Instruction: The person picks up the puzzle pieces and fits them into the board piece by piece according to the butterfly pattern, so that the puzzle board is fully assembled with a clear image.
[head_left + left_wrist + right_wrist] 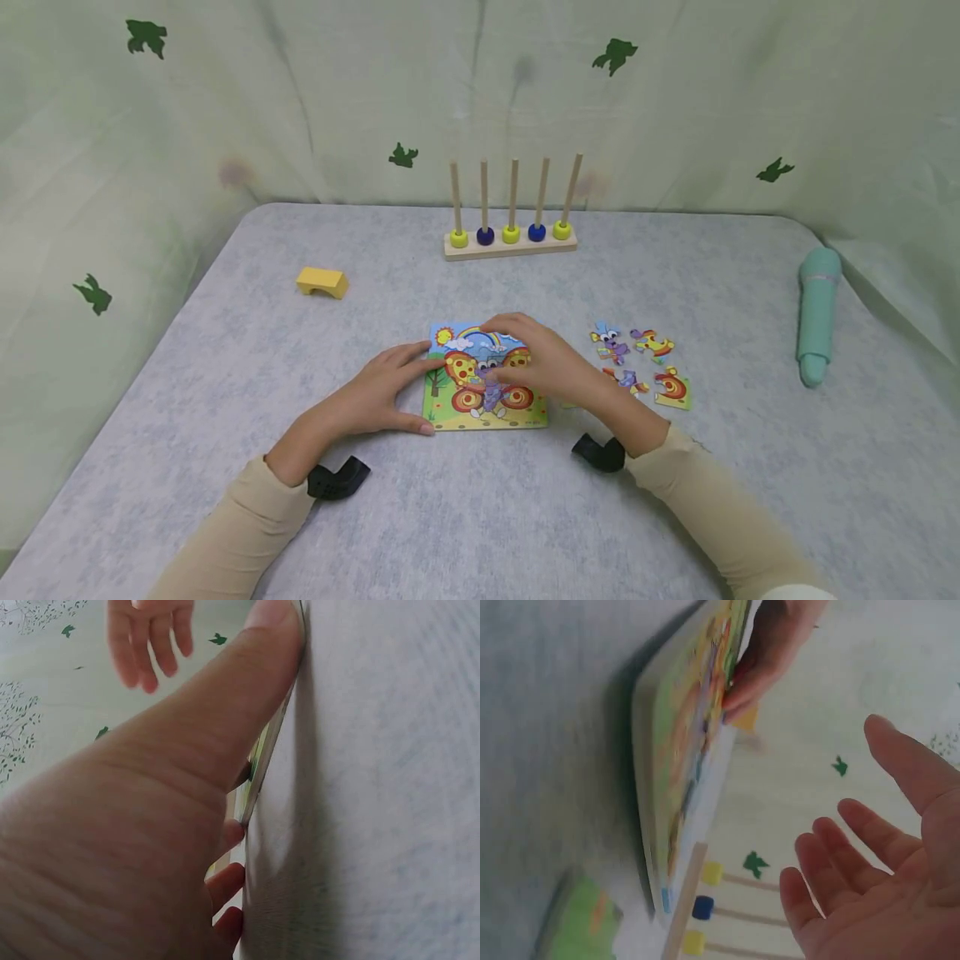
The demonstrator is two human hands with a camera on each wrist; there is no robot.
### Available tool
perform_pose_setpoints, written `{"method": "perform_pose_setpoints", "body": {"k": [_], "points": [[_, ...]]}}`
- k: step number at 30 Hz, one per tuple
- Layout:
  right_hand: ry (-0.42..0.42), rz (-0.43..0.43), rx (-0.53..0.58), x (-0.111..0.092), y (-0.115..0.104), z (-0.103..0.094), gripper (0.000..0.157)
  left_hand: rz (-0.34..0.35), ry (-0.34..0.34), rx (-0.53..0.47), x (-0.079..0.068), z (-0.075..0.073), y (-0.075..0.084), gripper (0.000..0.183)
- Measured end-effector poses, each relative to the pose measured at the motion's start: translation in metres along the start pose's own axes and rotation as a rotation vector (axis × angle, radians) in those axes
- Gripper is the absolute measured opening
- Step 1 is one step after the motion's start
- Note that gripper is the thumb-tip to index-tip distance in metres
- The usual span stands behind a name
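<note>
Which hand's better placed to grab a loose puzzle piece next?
Right, probably: the right hand hovers empty over the board, nearer the loose pieces. The left hand is at the board's left edge, farther from them.

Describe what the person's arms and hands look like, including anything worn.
The left sleeve and right sleeve are plain beige and long. A curved black piece sits by the left one's end, another black piece by the right's. The left hand and right hand wear no gloves; no cables show.
</note>
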State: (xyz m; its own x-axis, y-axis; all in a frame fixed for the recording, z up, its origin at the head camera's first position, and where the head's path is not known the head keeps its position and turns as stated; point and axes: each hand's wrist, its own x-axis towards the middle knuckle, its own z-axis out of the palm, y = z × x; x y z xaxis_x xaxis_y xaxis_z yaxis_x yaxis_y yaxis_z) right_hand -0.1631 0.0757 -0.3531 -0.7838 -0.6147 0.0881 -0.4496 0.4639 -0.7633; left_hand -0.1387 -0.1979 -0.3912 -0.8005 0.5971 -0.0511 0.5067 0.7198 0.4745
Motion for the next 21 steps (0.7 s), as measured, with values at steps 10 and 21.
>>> {"method": "perform_pose_setpoints", "body": {"k": [10, 21], "points": [[0.22, -0.066, -0.025, -0.038, 0.028, -0.053, 0.064, 0.006, -0.004, 0.004, 0.001, 0.003, -0.003, 0.088], [0.206, 0.174, -0.002, -0.066, 0.076, -0.078, 0.067, -0.002, -0.013, 0.0, 0.001, 0.002, -0.003, 0.087]]}}
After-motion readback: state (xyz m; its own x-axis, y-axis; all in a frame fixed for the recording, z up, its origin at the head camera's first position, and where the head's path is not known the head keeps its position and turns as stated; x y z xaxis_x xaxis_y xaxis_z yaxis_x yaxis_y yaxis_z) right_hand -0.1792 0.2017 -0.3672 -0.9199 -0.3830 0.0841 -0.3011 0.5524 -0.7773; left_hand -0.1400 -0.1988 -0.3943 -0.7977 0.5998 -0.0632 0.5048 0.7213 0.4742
